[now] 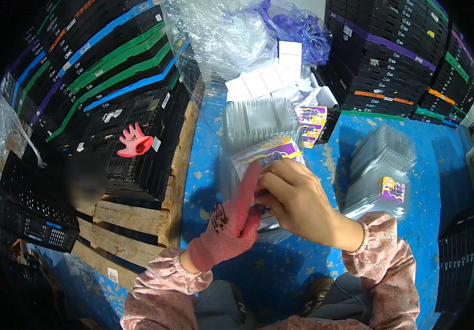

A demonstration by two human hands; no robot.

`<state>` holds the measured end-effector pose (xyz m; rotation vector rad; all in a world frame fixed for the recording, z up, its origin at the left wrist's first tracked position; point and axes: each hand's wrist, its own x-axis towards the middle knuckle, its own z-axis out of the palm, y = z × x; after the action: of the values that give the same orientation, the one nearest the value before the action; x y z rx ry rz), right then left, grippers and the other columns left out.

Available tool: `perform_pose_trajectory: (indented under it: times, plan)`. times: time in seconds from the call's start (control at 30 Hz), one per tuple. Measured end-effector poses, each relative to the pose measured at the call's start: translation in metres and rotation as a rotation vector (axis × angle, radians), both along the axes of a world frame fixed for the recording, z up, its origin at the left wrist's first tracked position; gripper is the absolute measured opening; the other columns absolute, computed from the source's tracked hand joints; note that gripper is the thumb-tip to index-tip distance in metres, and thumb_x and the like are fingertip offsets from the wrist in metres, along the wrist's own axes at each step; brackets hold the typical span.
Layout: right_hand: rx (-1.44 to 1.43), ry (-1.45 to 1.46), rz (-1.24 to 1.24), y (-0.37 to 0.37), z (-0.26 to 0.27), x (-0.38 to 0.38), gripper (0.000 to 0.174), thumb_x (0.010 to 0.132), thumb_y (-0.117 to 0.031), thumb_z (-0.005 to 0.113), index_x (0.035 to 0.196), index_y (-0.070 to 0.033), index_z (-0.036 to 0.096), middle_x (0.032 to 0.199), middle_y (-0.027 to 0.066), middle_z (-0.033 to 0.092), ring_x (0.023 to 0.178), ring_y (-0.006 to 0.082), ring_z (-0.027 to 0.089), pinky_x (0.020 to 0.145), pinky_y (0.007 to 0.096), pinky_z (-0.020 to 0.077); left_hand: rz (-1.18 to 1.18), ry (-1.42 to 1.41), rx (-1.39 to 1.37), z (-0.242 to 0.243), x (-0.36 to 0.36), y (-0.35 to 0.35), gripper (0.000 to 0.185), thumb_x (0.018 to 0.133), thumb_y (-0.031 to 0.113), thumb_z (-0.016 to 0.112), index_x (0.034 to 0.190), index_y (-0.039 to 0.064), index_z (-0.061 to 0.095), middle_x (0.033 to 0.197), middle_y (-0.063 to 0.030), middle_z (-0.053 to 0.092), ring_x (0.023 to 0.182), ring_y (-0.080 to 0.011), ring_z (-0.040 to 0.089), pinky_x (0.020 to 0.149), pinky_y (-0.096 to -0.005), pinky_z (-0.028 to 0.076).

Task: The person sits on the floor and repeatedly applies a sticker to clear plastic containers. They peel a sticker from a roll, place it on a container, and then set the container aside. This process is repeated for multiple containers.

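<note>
My left hand point(232, 225) wears a red knitted glove with a dark print, and its long straight finger lies against a purple-and-yellow printed label point(276, 153) with a grape picture. My bare right hand point(298, 194) meets it there, fingertips pinched on the label's near part. The fingers hide where the label is gripped. Beneath both hands is a stack of clear plastic clamshell containers point(257, 117). A folded strip of the same labels point(312, 126) hangs beside the stack, at the edge of a black crate point(332, 126).
Another stack of clear containers point(379, 165), bearing a label point(393, 189), stands on the blue floor point(327, 264) at right. A loose red glove point(135, 141) rests on black crates at left, above a wooden pallet point(127, 218). White label backing point(261, 80) and plastic film point(220, 37) lie ahead.
</note>
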<state>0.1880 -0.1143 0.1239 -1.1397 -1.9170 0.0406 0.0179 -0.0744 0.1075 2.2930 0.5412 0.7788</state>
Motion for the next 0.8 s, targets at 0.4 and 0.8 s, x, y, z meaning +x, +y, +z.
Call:
perform_pose_trajectory:
  times: [0.4,0.8]
  plan:
    - [0.131,-0.041,0.028,0.001,-0.007,-0.007,0.03,0.064,0.003,0.066,0.091,-0.007,0.06,0.086,0.0071,0.054,0.078,0.0267,0.054,0.07,0.0355,0.0423,0.049,0.046,-0.207,0.003,-0.006,-0.002,0.079,0.082,-0.007,0.051,0.148,-0.004,0.007,0.129,-0.0284,0.048,0.121,-0.0372,0.05,0.1,-0.0393,0.039]
    - [0.272,-0.151,0.218,0.0,-0.011,0.0,0.02,0.067,-0.007,0.062,0.087,-0.008,0.06,0.098,0.005,0.057,0.09,0.0236,0.055,0.075,0.0342,0.0431,-0.119,-0.693,-1.311,0.02,0.004,0.006,0.065,0.091,0.001,0.051,0.149,0.005,0.02,0.139,-0.0084,0.046,0.129,-0.018,0.041,0.106,-0.0325,0.033]
